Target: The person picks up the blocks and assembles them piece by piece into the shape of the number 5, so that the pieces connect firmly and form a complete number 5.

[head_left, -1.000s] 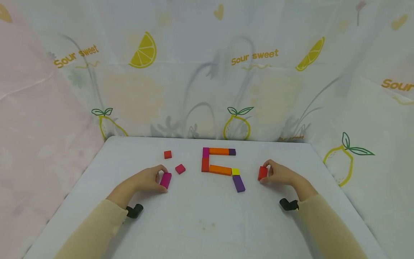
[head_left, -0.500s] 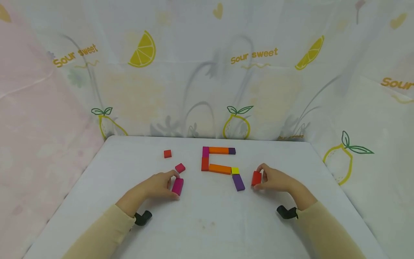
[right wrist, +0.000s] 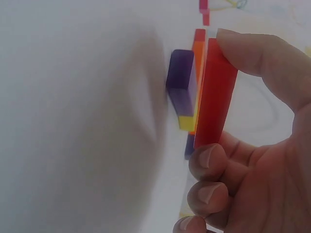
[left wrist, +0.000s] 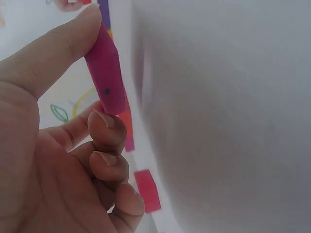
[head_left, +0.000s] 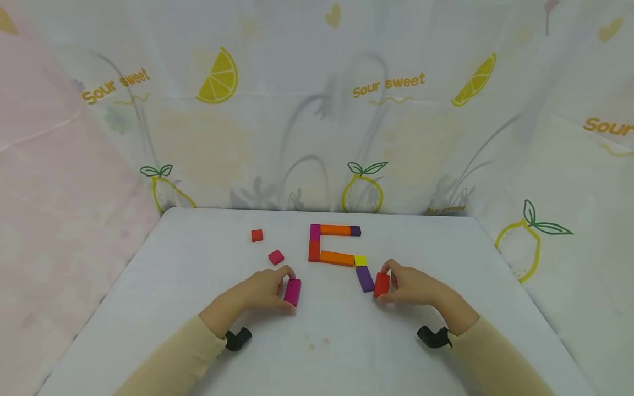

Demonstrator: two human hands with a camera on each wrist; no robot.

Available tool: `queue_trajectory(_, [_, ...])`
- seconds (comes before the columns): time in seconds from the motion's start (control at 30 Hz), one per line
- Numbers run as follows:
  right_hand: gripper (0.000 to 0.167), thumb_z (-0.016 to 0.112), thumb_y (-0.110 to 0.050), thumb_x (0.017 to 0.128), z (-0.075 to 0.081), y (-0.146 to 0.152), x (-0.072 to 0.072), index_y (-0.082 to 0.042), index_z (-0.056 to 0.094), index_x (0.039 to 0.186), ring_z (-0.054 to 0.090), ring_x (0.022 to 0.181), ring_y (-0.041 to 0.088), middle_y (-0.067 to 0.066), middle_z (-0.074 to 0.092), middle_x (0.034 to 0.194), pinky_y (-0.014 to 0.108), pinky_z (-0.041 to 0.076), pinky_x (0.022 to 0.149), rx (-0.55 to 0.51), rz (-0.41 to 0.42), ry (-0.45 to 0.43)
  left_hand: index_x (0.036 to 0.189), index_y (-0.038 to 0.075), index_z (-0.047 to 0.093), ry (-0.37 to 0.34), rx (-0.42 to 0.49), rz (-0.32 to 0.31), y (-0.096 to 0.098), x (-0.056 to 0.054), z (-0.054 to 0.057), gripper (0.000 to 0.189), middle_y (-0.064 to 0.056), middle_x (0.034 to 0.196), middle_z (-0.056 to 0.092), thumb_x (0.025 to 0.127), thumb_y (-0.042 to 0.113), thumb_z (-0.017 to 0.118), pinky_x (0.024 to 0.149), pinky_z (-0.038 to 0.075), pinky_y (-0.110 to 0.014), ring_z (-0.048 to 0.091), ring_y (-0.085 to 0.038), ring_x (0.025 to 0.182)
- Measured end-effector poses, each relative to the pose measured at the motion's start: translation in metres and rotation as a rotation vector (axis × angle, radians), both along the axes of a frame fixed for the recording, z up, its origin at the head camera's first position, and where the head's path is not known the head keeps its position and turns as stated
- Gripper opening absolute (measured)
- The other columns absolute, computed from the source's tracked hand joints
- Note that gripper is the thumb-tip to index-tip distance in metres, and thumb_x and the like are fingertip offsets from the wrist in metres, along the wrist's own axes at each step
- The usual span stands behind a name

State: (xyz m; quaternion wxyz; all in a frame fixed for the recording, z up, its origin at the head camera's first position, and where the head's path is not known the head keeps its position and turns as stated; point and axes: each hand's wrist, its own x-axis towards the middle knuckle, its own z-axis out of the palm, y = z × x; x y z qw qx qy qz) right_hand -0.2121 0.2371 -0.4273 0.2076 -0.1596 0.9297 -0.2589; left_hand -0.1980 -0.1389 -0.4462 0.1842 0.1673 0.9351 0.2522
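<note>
Between thumb and fingers my left hand (head_left: 262,290) pinches a magenta block (head_left: 293,292) by its two ends. My right hand (head_left: 413,284) pinches a red block (head_left: 381,285) the same way, close to the right side of a purple block (head_left: 365,279). That purple block slants down from a small yellow block (head_left: 360,261). A lower orange block (head_left: 337,258) joins the yellow one to an upright red block (head_left: 314,251). Above this stand a magenta block (head_left: 315,232), an upper orange block (head_left: 335,230) and a small dark purple block (head_left: 355,231).
Two loose cubes lie to the left: a red cube (head_left: 256,235) and a pinkish-red cube (head_left: 275,257) just beyond my left hand. The white table (head_left: 317,363) ends at a printed curtain (head_left: 277,137). Each wrist carries a black camera mount (head_left: 239,339).
My left hand has moved right and nearer to me with the magenta block. The right hand has come left and nearer with the red block, reaching the purple block's side. The other blocks stay put.
</note>
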Motion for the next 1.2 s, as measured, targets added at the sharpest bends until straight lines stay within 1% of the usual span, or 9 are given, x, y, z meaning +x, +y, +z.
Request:
queue_trajectory(0.1, [0.065, 0.084, -0.038, 0.077, -0.002, -0.007, 0.004, -0.012, 0.048, 0.124, 0.053, 0.072, 0.017, 0.003, 0.055, 0.08, 0.032, 0.043, 0.062, 0.03, -0.02, -0.01, 0.126, 0.02, 0.052, 0.003, 0.006, -0.022, 0.008, 0.002, -0.001, 0.069, 0.004, 0.087, 0.057, 0.072, 0.041, 0.089, 0.067, 0.052, -0.032, 0.056, -0.015, 0.081])
queue_trajectory(0.2, [0.064, 0.085, -0.039, 0.076, -0.002, -0.013, 0.009, -0.013, 0.049, 0.122, 0.053, 0.071, 0.017, 0.003, 0.056, 0.079, 0.032, 0.043, 0.062, 0.049, -0.024, -0.01, 0.126, 0.018, 0.052, 0.004, 0.01, -0.037, 0.016, 0.006, 0.001, 0.067, 0.004, 0.086, 0.057, 0.074, 0.041, 0.087, 0.066, 0.051, -0.031, 0.057, -0.014, 0.078])
queue_trajectory(0.4, [0.061, 0.084, -0.04, 0.077, -0.001, -0.019, 0.017, -0.014, 0.049, 0.121, 0.051, 0.067, 0.015, 0.002, 0.054, 0.075, 0.031, 0.039, 0.06, 0.053, 0.016, 0.01, 0.128, 0.018, 0.051, 0.002, -0.002, -0.055, 0.03, 0.012, 0.005, 0.069, 0.005, 0.087, 0.058, 0.074, 0.042, 0.087, 0.067, 0.052, -0.032, 0.057, -0.014, 0.079])
queue_trajectory(0.5, [0.061, 0.084, -0.041, 0.077, -0.001, -0.022, 0.019, -0.014, 0.049, 0.119, 0.05, 0.065, 0.014, 0.001, 0.054, 0.073, 0.029, 0.037, 0.058, 0.044, 0.038, 0.022, 0.128, 0.019, 0.051, 0.003, -0.011, -0.064, 0.035, 0.013, 0.004, 0.069, 0.005, 0.088, 0.057, 0.074, 0.043, 0.087, 0.067, 0.053, -0.032, 0.056, -0.014, 0.081])
queue_trajectory(0.6, [0.062, 0.084, -0.042, 0.076, -0.002, -0.025, 0.022, -0.014, 0.049, 0.12, 0.05, 0.064, 0.015, 0.001, 0.054, 0.072, 0.029, 0.036, 0.058, 0.042, 0.041, 0.026, 0.128, 0.021, 0.051, 0.008, -0.028, -0.073, 0.04, 0.013, 0.001, 0.069, 0.007, 0.088, 0.057, 0.074, 0.044, 0.087, 0.067, 0.052, -0.03, 0.056, -0.013, 0.081])
queue_trajectory(0.77, [0.066, 0.085, -0.045, 0.075, -0.005, -0.031, 0.025, -0.015, 0.05, 0.122, 0.051, 0.067, 0.014, 0.001, 0.055, 0.075, 0.03, 0.04, 0.06, 0.069, 0.039, 0.009, 0.129, 0.022, 0.051, 0.006, -0.058, -0.074, 0.048, 0.014, -0.001, 0.071, 0.008, 0.089, 0.058, 0.072, 0.046, 0.087, 0.067, 0.052, -0.029, 0.056, -0.012, 0.082])
queue_trajectory(0.9, [0.067, 0.085, -0.046, 0.074, -0.009, -0.034, 0.028, -0.016, 0.051, 0.122, 0.051, 0.066, 0.014, 0.0, 0.055, 0.074, 0.03, 0.04, 0.059, 0.099, 0.037, 0.003, 0.127, 0.02, 0.051, 0.003, -0.074, -0.072, 0.054, 0.017, -0.001, 0.071, 0.007, 0.089, 0.058, 0.072, 0.045, 0.088, 0.067, 0.053, -0.03, 0.056, -0.013, 0.082])
queue_trajectory(1.07, [0.067, 0.085, -0.047, 0.073, -0.011, -0.037, 0.031, -0.015, 0.053, 0.122, 0.05, 0.064, 0.014, 0.0, 0.054, 0.072, 0.031, 0.038, 0.059, 0.133, 0.029, 0.016, 0.126, 0.02, 0.051, 0.019, -0.103, -0.055, 0.058, 0.02, -0.002, 0.07, 0.006, 0.088, 0.057, 0.072, 0.045, 0.088, 0.067, 0.053, -0.03, 0.056, -0.013, 0.082])
queue_trajectory(1.2, [0.071, 0.085, -0.049, 0.073, -0.012, -0.038, 0.033, -0.013, 0.053, 0.123, 0.051, 0.067, 0.015, -0.001, 0.056, 0.076, 0.033, 0.04, 0.062, 0.157, 0.023, 0.033, 0.125, 0.021, 0.051, 0.032, -0.114, -0.046, 0.06, 0.02, -0.003, 0.07, 0.006, 0.086, 0.057, 0.071, 0.046, 0.088, 0.066, 0.052, -0.03, 0.056, -0.013, 0.08])
